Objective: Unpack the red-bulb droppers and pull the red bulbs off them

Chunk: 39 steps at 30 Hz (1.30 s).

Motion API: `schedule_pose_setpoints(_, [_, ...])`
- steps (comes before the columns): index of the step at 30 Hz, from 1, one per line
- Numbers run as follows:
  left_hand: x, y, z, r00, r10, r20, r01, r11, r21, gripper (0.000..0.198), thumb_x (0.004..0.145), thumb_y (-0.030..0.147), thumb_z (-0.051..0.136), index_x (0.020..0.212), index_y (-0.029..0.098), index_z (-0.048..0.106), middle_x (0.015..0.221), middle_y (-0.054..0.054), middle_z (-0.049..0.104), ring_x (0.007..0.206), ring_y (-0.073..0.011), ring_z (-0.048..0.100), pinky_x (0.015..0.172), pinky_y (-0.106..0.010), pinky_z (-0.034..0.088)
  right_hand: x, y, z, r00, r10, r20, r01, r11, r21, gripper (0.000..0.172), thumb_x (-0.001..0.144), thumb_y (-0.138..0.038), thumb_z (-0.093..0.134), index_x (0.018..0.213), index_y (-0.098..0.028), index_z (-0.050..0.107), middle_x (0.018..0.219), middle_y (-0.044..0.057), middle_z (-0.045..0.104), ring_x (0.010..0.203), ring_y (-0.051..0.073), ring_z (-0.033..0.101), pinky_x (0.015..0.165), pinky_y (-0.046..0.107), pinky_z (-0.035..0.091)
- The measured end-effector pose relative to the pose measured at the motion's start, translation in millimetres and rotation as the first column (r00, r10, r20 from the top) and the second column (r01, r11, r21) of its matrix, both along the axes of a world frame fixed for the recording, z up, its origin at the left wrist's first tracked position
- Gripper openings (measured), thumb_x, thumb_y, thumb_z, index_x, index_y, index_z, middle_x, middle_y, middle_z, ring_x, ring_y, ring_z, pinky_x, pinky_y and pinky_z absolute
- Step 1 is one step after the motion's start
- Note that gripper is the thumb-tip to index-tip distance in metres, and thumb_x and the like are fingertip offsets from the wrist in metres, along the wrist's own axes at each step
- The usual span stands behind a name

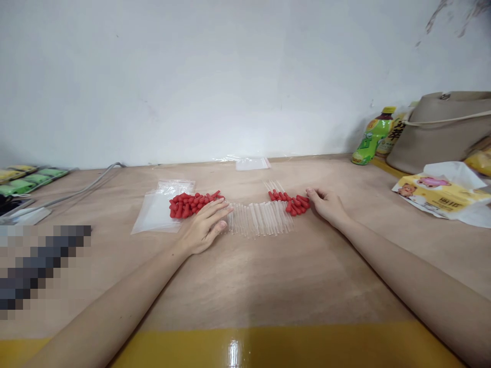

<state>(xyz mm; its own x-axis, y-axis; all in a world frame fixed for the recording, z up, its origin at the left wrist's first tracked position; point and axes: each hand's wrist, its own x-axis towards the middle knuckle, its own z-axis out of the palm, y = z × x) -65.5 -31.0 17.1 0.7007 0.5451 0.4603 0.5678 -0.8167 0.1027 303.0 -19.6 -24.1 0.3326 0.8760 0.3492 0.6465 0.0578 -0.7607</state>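
Observation:
My left hand [207,225] lies with fingers stretched out at the left end of a row of clear thin tubes [261,219]. Its fingertips reach over the tubes, beside a pile of red rubber bulbs [186,205]. This pile rests partly on clear zip bags [153,209]. My right hand [326,204] is closed, thumb and finger at the right edge of a smaller group of red rubber bulbs [297,206]. Whatever its fingers hold, if anything, is hidden. Several bulbs there have thin clear tubes [274,186] pointing away from me.
Another clear bag [252,163] lies by the wall. On the right stand a green drink bottle [373,137], a beige bag [433,130] and a yellow tissue pack [437,191]. A grey cable [92,181] and green packets [38,180] are at the left.

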Motion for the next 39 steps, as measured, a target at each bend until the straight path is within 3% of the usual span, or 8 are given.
schedule_pose_setpoints(5, [0.7, -0.2, 0.0, 1.000, 0.016, -0.014, -0.016, 1.000, 0.001, 0.039, 0.091, 0.029, 0.033, 0.128, 0.020, 0.043, 0.132, -0.006, 0.045, 0.128, -0.0216, 0.033, 0.106, -0.043, 0.031, -9.1, -6.6, 9.8, 0.997, -0.056, 0.048, 0.051, 0.994, 0.100, 0.035, 0.076, -0.044, 0.050, 0.087, -0.016, 0.067, 0.077, 0.006, 0.065, 0.063, 0.016, 0.055, 0.060, 0.028, 0.044])
schedule_pose_setpoints(8, [2.1, -1.0, 0.7, 0.999, 0.024, -0.022, -0.025, 1.000, -0.012, 0.040, 0.091, 0.031, 0.033, 0.128, 0.019, 0.044, 0.132, -0.006, 0.045, 0.128, -0.0213, 0.033, 0.106, -0.042, 0.030, -22.0, -12.2, 23.0, 0.981, -0.009, 0.194, -0.020, 0.989, 0.145, 0.027, 0.072, -0.042, 0.055, 0.076, -0.019, 0.068, 0.077, 0.005, 0.062, 0.064, 0.015, 0.054, 0.060, 0.027, 0.042])
schedule_pose_setpoints(14, [1.7, -1.3, 0.1, 0.998, 0.066, -0.024, -0.067, 0.996, -0.055, 0.041, 0.091, 0.034, 0.034, 0.129, 0.021, 0.042, 0.134, -0.005, 0.043, 0.128, -0.0215, 0.032, 0.106, -0.042, 0.030, -56.5, -5.8, 49.4, 0.904, 0.019, 0.427, -0.035, 0.999, 0.031, 0.027, 0.070, -0.047, 0.057, 0.066, -0.023, 0.069, 0.085, 0.004, 0.059, 0.083, 0.020, 0.054, 0.080, 0.038, 0.036])
schedule_pose_setpoints(21, [1.4, -0.7, -1.4, 0.997, 0.072, -0.017, -0.073, 0.996, -0.058, 0.042, 0.091, 0.034, 0.034, 0.130, 0.020, 0.041, 0.134, -0.005, 0.042, 0.129, -0.0211, 0.030, 0.106, -0.040, 0.030, -83.0, 12.0, 51.6, 0.825, 0.021, 0.564, 0.004, 0.999, -0.043, 0.031, 0.072, -0.048, 0.055, 0.061, -0.023, 0.069, 0.084, 0.007, 0.061, 0.090, 0.026, 0.048, 0.077, 0.043, 0.031])
schedule_pose_setpoints(28, [1.2, -1.4, -1.8, 0.997, 0.066, -0.032, -0.067, 0.998, -0.019, 0.042, 0.090, 0.032, 0.036, 0.130, 0.021, 0.039, 0.134, -0.006, 0.042, 0.129, -0.0216, 0.031, 0.104, -0.041, 0.033, -82.7, 15.9, 50.4, 0.914, -0.063, 0.401, 0.061, 0.998, 0.019, 0.025, 0.071, -0.039, 0.056, 0.059, -0.021, 0.068, 0.085, 0.007, 0.063, 0.089, 0.027, 0.050, 0.077, 0.045, 0.033])
schedule_pose_setpoints(31, [2.5, -1.0, -2.9, 0.998, 0.058, -0.016, -0.057, 0.997, 0.053, 0.042, 0.089, 0.031, 0.039, 0.130, 0.020, 0.039, 0.133, -0.008, 0.043, 0.128, -0.0226, 0.032, 0.104, -0.042, 0.033, -78.1, 4.7, 49.6, 0.964, -0.022, 0.266, -0.020, 0.988, 0.152, 0.022, 0.070, -0.039, 0.059, 0.064, -0.020, 0.068, 0.086, 0.006, 0.062, 0.087, 0.024, 0.051, 0.076, 0.040, 0.038])
schedule_pose_setpoints(34, [10.2, -4.4, -3.1, 0.997, 0.054, 0.047, -0.063, 0.978, 0.197, 0.044, 0.088, 0.028, 0.043, 0.130, 0.016, 0.039, 0.133, -0.012, 0.042, 0.127, -0.0250, 0.033, 0.103, -0.045, 0.034, -75.8, -19.2, 43.0, 0.926, 0.124, 0.355, -0.256, 0.900, 0.353, 0.015, 0.073, -0.034, 0.061, 0.072, -0.020, 0.068, 0.084, 0.006, 0.062, 0.083, 0.020, 0.052, 0.076, 0.037, 0.040])
schedule_pose_setpoints(39, [33.7, -21.0, -2.6, 0.998, -0.049, 0.030, 0.034, 0.924, 0.380, 0.045, 0.085, 0.024, 0.049, 0.128, 0.014, 0.040, 0.134, -0.015, 0.041, 0.128, -0.0266, 0.033, 0.103, -0.048, 0.032, -82.2, -60.5, 28.1, 0.791, 0.244, 0.562, -0.539, 0.712, 0.449, 0.005, 0.076, -0.025, 0.062, 0.078, -0.021, 0.065, 0.082, 0.004, 0.063, 0.079, 0.017, 0.054, 0.077, 0.035, 0.038])
